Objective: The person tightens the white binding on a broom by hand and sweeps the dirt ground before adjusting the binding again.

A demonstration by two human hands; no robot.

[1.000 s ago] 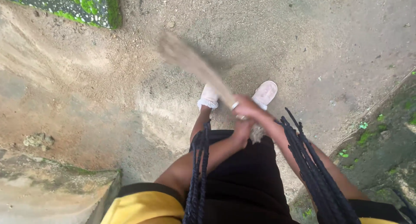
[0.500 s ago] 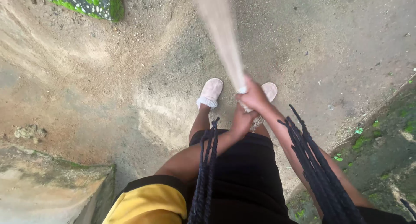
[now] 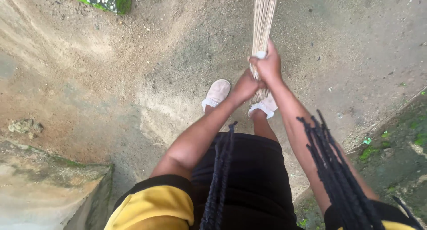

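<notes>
Two hands, left hand (image 3: 244,86) and right hand (image 3: 268,65), grip one broom (image 3: 263,16).

Broom (image 3: 263,16) of thin, pale, dry straw-like sticks, matt, bound tight at the base. Ground (image 3: 147,70) sandy and gritty, rough, matt. Slippers (image 3: 217,93) soft, pale cloth with fuzzy trim. Concrete ledge (image 3: 40,185) coarse, moss-stained.

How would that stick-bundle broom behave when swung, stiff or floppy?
Likely light: the broom is a bundle of thin pale sticks. Probably stiff near the bound end, where the right hand and left hand clamp it, and springier toward its far end, which is out of frame.
</notes>
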